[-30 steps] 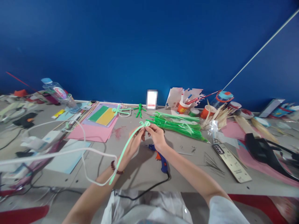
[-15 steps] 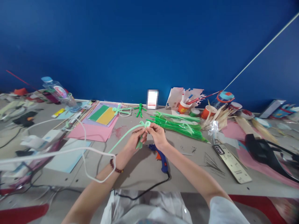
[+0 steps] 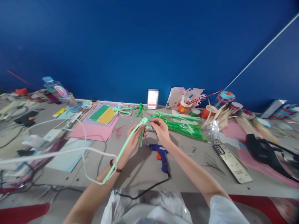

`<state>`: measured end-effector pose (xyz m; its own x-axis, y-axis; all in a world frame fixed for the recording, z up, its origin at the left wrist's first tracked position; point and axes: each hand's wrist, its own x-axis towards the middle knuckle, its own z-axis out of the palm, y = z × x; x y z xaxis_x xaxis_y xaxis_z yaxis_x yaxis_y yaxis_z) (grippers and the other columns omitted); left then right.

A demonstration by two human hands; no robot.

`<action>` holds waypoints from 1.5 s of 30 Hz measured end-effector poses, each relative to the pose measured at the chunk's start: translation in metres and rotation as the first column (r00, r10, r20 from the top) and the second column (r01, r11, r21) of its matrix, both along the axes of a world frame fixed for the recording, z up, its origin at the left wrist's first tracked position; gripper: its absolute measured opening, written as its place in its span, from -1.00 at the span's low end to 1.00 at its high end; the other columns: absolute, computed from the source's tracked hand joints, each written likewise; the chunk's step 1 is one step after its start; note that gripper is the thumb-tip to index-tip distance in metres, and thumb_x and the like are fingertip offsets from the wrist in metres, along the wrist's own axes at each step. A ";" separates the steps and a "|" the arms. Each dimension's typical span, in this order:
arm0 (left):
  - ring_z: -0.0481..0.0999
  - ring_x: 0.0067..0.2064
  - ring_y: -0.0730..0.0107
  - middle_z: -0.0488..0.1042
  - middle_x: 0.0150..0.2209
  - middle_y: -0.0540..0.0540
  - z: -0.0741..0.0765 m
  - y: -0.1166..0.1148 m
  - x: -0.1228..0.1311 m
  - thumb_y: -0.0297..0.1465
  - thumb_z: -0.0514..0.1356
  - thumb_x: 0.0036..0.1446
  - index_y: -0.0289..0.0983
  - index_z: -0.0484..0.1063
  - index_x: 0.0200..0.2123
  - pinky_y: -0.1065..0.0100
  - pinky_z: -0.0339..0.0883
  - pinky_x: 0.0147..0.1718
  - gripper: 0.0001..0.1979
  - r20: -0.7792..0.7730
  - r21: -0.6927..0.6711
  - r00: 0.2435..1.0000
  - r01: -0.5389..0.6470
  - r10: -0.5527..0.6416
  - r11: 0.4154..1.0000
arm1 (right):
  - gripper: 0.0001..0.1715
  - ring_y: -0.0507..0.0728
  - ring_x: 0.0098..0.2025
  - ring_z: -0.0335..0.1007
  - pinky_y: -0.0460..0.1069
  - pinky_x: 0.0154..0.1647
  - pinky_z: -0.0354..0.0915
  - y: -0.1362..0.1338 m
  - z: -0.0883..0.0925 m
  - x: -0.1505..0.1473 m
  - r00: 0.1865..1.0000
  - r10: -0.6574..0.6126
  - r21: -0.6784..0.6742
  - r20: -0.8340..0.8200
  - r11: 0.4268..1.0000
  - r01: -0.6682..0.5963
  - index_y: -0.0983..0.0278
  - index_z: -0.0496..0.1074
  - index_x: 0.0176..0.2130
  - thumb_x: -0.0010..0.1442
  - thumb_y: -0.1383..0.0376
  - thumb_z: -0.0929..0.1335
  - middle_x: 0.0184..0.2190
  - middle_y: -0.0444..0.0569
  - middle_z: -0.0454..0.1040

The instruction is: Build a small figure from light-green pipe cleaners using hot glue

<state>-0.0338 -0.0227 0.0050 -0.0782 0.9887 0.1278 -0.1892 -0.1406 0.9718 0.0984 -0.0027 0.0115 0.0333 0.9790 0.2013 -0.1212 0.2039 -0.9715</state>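
Pale green and fuzzy, a long pipe cleaner (image 3: 123, 149) is pinched between both hands above the middle of the desk (image 3: 140, 168). Only the head view is given. The left hand (image 3: 135, 138) has its fingers closed round the stem just below a small loop at the top end, and the right hand (image 3: 160, 130) is closed on a short twisted stub beside that loop — the two hands nearly touch at the fingertips. From the loop, the pipe cleaner's long axis runs down and to the left, back toward the person, passing over the left wrist with its bead bracelet (image 3: 116, 166); a second, shorter strand hangs straight down from the left fingers. So the free tail lies on the left hand's side, while the right hand is nearer the knotted end.

Directly under the hands lies a blue glue gun (image 3: 161, 154), its black cord trailing toward the person. Beyond the right hand sits a bundle of bright green pipe cleaners (image 3: 182, 126), and farther back a small green figure (image 3: 140, 109) stands near the blue wall (image 3: 149, 46). Pink paper (image 3: 93, 132) lies to the left, with a water bottle (image 3: 58, 92) at the far left edge — well apart from the hands.
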 end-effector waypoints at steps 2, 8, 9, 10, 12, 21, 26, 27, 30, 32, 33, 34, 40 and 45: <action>0.39 -0.57 0.48 0.42 -0.56 -0.02 -0.002 -0.001 0.001 -0.21 0.24 -0.02 -0.29 0.42 -0.47 0.44 0.27 -0.57 -0.76 -0.028 0.025 0.999 -0.023 0.024 0.999 | -0.77 0.01 -0.47 0.29 -0.11 -0.47 0.25 -0.004 0.009 0.003 0.999 0.012 -0.005 0.046 1.000 -0.012 0.25 0.40 -0.40 0.04 0.12 0.33 -0.52 -0.14 0.38; 0.37 -0.55 0.48 0.42 -0.59 0.00 -0.011 -0.001 0.000 -0.28 0.26 -0.05 -0.29 0.46 -0.49 0.43 0.26 -0.51 -0.82 -0.240 0.192 0.955 -0.131 0.176 0.973 | -0.67 0.00 -0.58 0.35 -0.15 -0.63 0.23 -0.015 0.028 0.006 0.925 0.275 -0.158 0.264 0.958 -0.239 0.29 0.37 -0.54 0.02 0.09 0.36 -0.63 -0.13 0.41; 0.36 -0.53 0.47 0.42 -0.59 0.00 -0.011 0.000 0.000 -0.29 0.26 -0.06 -0.28 0.47 -0.51 0.43 0.25 -0.49 -0.84 -0.282 0.221 0.935 -0.157 0.217 0.963 | -0.71 0.01 -0.59 0.38 -0.15 -0.64 0.25 -0.016 0.028 0.005 0.919 0.298 -0.188 0.260 0.949 -0.255 0.29 0.37 -0.51 0.01 0.11 0.37 -0.63 -0.14 0.42; 0.37 -0.51 0.45 0.43 -0.58 -0.01 -0.011 0.001 -0.001 -0.31 0.27 -0.07 -0.27 0.49 -0.51 0.42 0.25 -0.46 -0.86 -0.315 0.248 0.915 -0.177 0.252 0.953 | -0.75 0.02 -0.59 0.40 -0.15 -0.65 0.27 -0.016 0.028 0.005 0.917 0.317 -0.219 0.243 0.939 -0.266 0.28 0.36 -0.48 0.00 0.14 0.37 -0.64 -0.14 0.42; 0.39 -0.46 0.41 0.48 -0.51 -0.04 -0.009 0.002 -0.003 -0.32 0.27 -0.07 -0.25 0.52 -0.46 0.39 0.25 -0.39 -0.88 -0.348 0.297 0.886 -0.206 0.306 0.933 | -0.82 0.05 -0.61 0.42 -0.14 -0.68 0.30 -0.016 0.026 0.004 0.918 0.349 -0.289 0.187 0.913 -0.288 0.28 0.34 -0.44 -0.01 0.21 0.37 -0.65 -0.15 0.43; 0.42 -0.40 0.35 0.49 -0.42 -0.10 -0.009 -0.002 -0.005 -0.30 0.20 0.03 -0.18 0.55 -0.32 0.39 0.26 -0.35 -0.84 -0.429 0.397 0.854 -0.115 0.295 0.911 | -0.92 0.03 -0.61 0.41 -0.18 -0.75 0.23 -0.018 0.027 0.005 0.920 0.338 -0.313 0.197 0.911 -0.268 0.26 0.32 -0.55 -0.04 0.37 0.30 -0.63 -0.14 0.48; 0.42 -0.41 0.38 0.49 -0.41 -0.12 -0.015 -0.002 -0.008 -0.33 0.17 0.07 -0.18 0.53 -0.29 0.42 0.23 -0.38 -0.83 -0.550 0.426 0.779 -0.048 0.301 0.903 | -0.87 0.02 -0.68 0.38 -0.20 -0.79 0.11 -0.020 0.043 0.011 0.878 0.478 -0.457 0.015 0.784 -0.419 0.29 0.39 -0.43 -0.02 0.27 0.31 -0.66 -0.13 0.47; 0.41 -0.42 0.38 0.48 -0.42 -0.12 -0.015 -0.002 -0.008 -0.33 0.16 0.07 -0.18 0.53 -0.29 0.42 0.23 -0.39 -0.83 -0.571 0.428 0.765 -0.032 0.298 0.903 | -0.78 0.01 -0.69 0.36 -0.20 -0.80 0.09 -0.020 0.047 0.014 0.864 0.504 -0.460 -0.017 0.763 -0.454 0.31 0.42 -0.33 -0.01 0.26 0.30 -0.63 -0.12 0.49; 0.41 -0.43 0.38 0.49 -0.41 -0.13 -0.017 0.000 -0.007 -0.33 0.14 0.09 -0.19 0.52 -0.28 0.41 0.22 -0.40 -0.82 -0.602 0.441 0.742 0.003 0.293 0.897 | -0.54 -0.10 -0.80 0.14 -0.20 -0.80 -0.05 -0.020 0.054 0.020 0.847 0.532 -0.407 0.022 0.778 -0.478 0.32 0.40 -0.04 0.04 0.26 0.27 -0.67 -0.17 0.45; 0.42 -0.43 0.38 0.50 -0.40 -0.14 -0.017 0.001 -0.007 -0.34 0.15 0.09 -0.19 0.52 -0.30 0.41 0.22 -0.39 -0.84 -0.606 0.450 0.741 0.021 0.289 0.893 | -0.49 -0.12 -0.81 -0.03 -0.19 -0.77 -0.09 -0.020 0.056 0.023 0.862 0.486 -0.347 0.144 0.841 -0.416 0.30 0.38 0.03 0.07 0.28 0.25 -0.76 -0.27 0.33; 0.43 -0.43 0.38 0.50 -0.41 -0.13 -0.018 0.001 -0.006 -0.34 0.15 0.09 -0.18 0.52 -0.31 0.41 0.22 -0.38 -0.85 -0.608 0.455 0.742 0.032 0.284 0.890 | -0.48 -0.12 -0.80 -0.07 -0.18 -0.75 -0.09 -0.020 0.057 0.024 0.871 0.445 -0.307 0.210 0.875 -0.373 0.29 0.38 0.04 0.07 0.30 0.24 -0.79 -0.30 0.25; 0.43 -0.42 0.38 0.50 -0.41 -0.13 -0.019 0.001 -0.006 -0.35 0.15 0.09 -0.18 0.52 -0.31 0.42 0.22 -0.37 -0.85 -0.613 0.461 0.739 0.049 0.278 0.886 | -0.48 -0.11 -0.78 -0.09 -0.18 -0.72 -0.07 -0.019 0.057 0.026 0.877 0.398 -0.263 0.269 0.906 -0.331 0.28 0.39 0.05 0.07 0.32 0.24 -0.81 -0.32 0.18; 0.42 -0.40 0.41 0.48 -0.41 -0.11 -0.022 -0.001 -0.004 -0.38 0.10 0.14 -0.20 0.48 -0.27 0.44 0.22 -0.37 -0.85 -0.644 0.533 0.702 0.128 0.303 0.836 | -0.51 -0.07 -0.67 -0.11 -0.15 -0.64 -0.07 -0.008 0.053 0.038 0.802 0.217 -0.070 0.556 0.974 -0.215 0.27 0.46 -0.02 0.10 0.34 0.19 -0.73 -0.27 0.10; 0.36 -0.43 0.45 0.42 -0.44 -0.07 -0.011 -0.003 -0.003 -0.41 0.09 0.16 -0.27 0.42 -0.30 0.44 0.23 -0.40 -0.88 -0.552 0.570 0.807 0.180 0.211 0.802 | -0.57 -0.03 -0.60 0.07 -0.12 -0.48 0.10 0.006 0.047 0.052 0.681 0.181 0.024 0.710 0.960 -0.281 0.25 0.50 -0.10 0.17 0.36 0.16 -0.65 -0.20 0.24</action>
<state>-0.0365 -0.0262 -0.0062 0.1867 0.7045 0.6847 0.3688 -0.6963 0.6157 0.1500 0.0029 0.0585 -0.3882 0.9020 0.1889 0.5175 0.3830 -0.7652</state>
